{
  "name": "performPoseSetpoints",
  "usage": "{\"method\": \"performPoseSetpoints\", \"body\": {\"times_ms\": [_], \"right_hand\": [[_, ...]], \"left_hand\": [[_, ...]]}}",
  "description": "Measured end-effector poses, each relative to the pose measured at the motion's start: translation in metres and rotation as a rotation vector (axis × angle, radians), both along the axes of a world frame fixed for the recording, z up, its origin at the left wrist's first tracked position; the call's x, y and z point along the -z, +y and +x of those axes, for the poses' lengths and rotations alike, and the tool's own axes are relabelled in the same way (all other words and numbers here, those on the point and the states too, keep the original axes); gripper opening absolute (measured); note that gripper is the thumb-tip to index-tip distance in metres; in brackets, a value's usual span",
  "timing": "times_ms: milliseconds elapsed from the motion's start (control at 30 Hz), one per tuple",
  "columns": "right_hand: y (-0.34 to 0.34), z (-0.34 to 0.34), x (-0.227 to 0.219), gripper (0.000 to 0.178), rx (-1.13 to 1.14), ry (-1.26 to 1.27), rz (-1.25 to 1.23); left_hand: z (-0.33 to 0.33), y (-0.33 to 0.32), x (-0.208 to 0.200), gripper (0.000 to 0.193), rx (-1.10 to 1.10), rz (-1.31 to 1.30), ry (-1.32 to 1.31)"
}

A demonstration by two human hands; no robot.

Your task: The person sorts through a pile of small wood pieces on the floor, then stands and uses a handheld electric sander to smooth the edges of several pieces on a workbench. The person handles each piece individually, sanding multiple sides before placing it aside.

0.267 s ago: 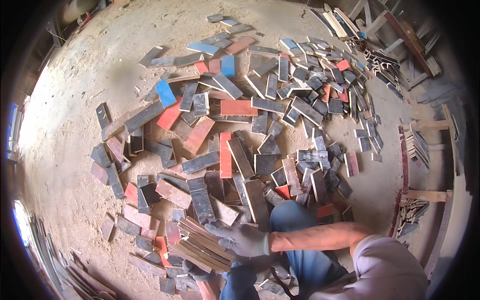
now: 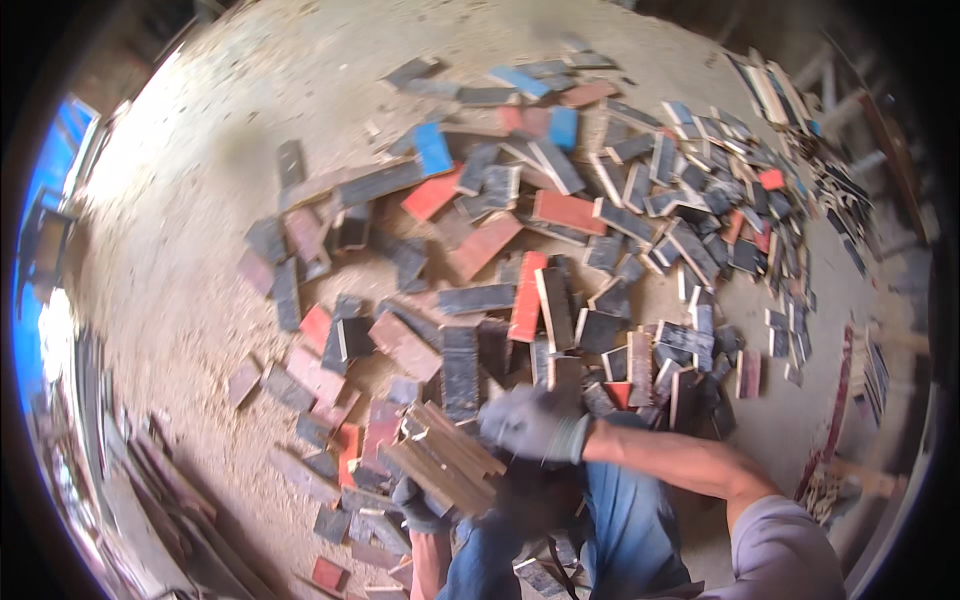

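A stack of brown wooden board pieces [image 2: 445, 458] rests tilted above my lap, its layered edges facing up. My left hand [image 2: 420, 508], in a dark grey glove, grips the stack from below at its near side. My right hand [image 2: 532, 424], in a grey glove with a pale cuff, is just beyond the stack's upper right corner, blurred by motion. Its fingers are too smeared to show what they hold, if anything. Close to it on the pile lie a black board piece [image 2: 460, 372] and a red board piece [image 2: 528, 297].
Black, red and blue board pieces lie scattered over the sawdust-strewn floor [image 2: 190, 300], densest toward the right. Long planks [image 2: 150, 500] lie at the lower left. Narrow strips [image 2: 775, 92] and a dark red rail [image 2: 835, 400] are at the right.
The view has swung, so the pile appears shifted to the right. My right hand has lifted off the top of the stack toward its far right side; my left hand keeps its grip.
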State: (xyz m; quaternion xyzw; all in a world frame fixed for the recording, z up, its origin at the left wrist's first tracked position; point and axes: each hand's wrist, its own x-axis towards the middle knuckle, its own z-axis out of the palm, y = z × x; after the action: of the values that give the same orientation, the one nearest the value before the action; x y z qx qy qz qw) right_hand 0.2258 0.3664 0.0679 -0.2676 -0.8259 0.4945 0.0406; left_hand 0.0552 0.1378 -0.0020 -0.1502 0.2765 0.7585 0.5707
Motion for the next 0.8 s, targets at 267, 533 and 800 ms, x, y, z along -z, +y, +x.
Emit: {"method": "performPoseSetpoints", "body": {"times_ms": [267, 533, 800], "right_hand": [[0.112, -0.074, 0.071, 0.058, 0.096, -0.132, 0.469], [0.119, -0.155, 0.112, 0.074, -0.124, -0.536, 0.770], [0.097, -0.180, 0.062, 0.030, -0.254, -0.490, 0.627]], "left_hand": [[-0.082, 0.016, -0.057, 0.073, -0.004, -0.619, 0.739], [-0.143, 0.021, -0.012, 0.120, 0.494, -1.270, 1.711], [-0.149, 0.004, 0.020, 0.119, 0.417, -1.360, 1.824]]}}
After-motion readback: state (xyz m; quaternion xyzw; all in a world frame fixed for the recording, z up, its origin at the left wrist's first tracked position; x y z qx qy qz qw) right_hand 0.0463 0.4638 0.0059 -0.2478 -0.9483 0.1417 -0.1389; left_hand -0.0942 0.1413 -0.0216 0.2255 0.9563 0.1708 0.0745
